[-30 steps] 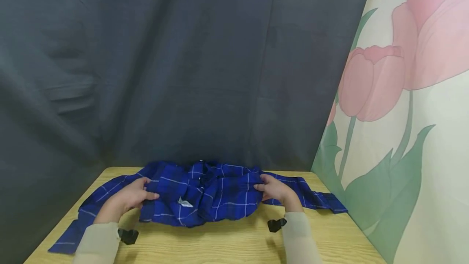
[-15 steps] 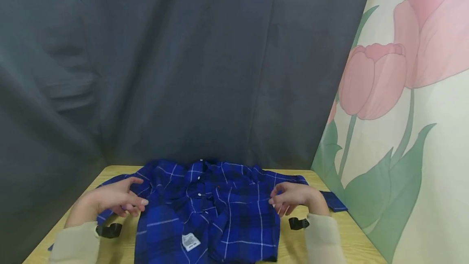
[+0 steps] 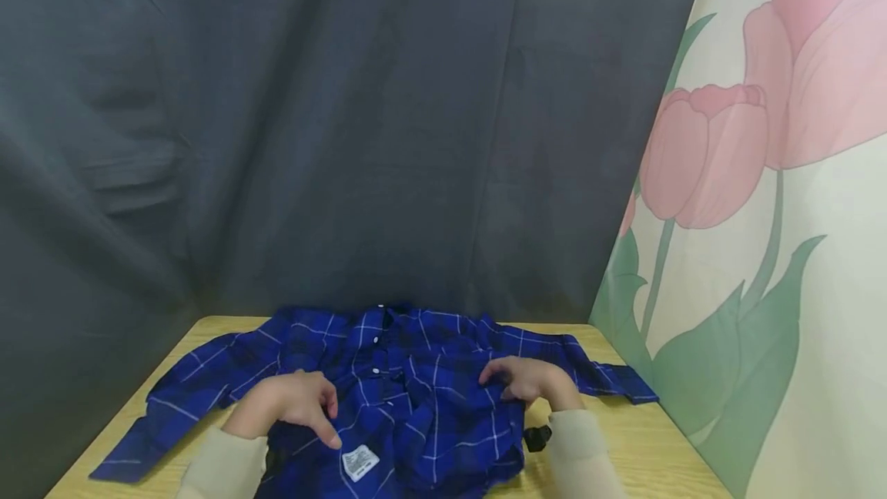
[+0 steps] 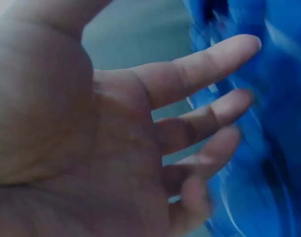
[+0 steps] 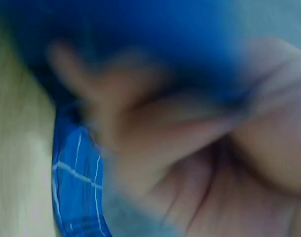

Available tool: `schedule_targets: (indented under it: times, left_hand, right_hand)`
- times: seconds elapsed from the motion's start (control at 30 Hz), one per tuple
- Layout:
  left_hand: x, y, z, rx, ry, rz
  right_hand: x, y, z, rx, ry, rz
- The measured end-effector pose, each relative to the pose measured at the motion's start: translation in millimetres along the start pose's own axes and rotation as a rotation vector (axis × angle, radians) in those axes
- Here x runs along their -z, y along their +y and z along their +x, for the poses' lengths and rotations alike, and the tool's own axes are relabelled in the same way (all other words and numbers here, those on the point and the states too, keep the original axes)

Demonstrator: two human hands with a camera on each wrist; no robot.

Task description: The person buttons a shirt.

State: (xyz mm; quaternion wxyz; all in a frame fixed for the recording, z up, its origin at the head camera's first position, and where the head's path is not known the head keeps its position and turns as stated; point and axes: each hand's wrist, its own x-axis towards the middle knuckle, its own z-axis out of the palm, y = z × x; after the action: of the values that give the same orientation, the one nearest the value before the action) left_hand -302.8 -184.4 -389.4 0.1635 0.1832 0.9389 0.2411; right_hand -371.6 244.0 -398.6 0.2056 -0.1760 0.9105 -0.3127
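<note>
A blue plaid button-up shirt (image 3: 436, 437) lies spread on the table, collar toward the back curtain and sleeves out to both sides. A white printed label (image 3: 360, 463) shows on its lower front. My left hand (image 3: 298, 404) is over the left side of the shirt, thumb near the label; in the left wrist view its fingers (image 4: 209, 69) are spread and loosely bent, apart from one another. At the shirt's right side edge, my right hand (image 3: 524, 381) pinches the cloth with curled fingers, blurred in the right wrist view.
The wooden table (image 3: 651, 460) carries the shirt. Behind it hangs a dark grey curtain (image 3: 388, 137), and a wall (image 3: 838, 314) painted with pink tulips stands at the right. The left sleeve (image 3: 187, 391) reaches toward the table's left edge.
The lower shirt, gathered up in both hands a second ago, now lies unfolded toward me. Both hands let go and moved outward, then came back in; the right hand takes the side edge.
</note>
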Motion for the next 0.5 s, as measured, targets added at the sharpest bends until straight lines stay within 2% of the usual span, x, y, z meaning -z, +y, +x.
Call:
schedule_targets:
  times: [0.1,0.17,0.23,0.33,0.43,0.5]
  left_hand:
    - [-8.3,27.8,-2.9,-0.060,-0.067,-0.023]
    - [-14.4,43.4,-3.9,-0.071,-0.148,-0.065]
    - [-20.7,53.6,-1.9,-0.051,-0.214,-0.072]
    - [-30.5,58.8,4.6,0.034,-0.258,-0.006]
    - [-39.4,56.7,11.7,0.092,-0.269,0.066]
    - [-48.5,54.1,16.8,0.100,-0.247,0.117]
  right_hand:
    - [8.0,0.2,-3.5,0.149,0.103,0.130]
    - [12.6,-5.0,-7.9,0.178,0.116,0.227]
    - [13.1,-12.3,-13.8,0.115,0.091,0.248]
    - [8.4,-23.9,-22.1,-0.073,-0.001,0.167]
    - [0.8,-30.8,-23.7,-0.215,-0.085,0.077]
    - [-4.2,-30.8,-20.0,-0.240,-0.117,0.064]
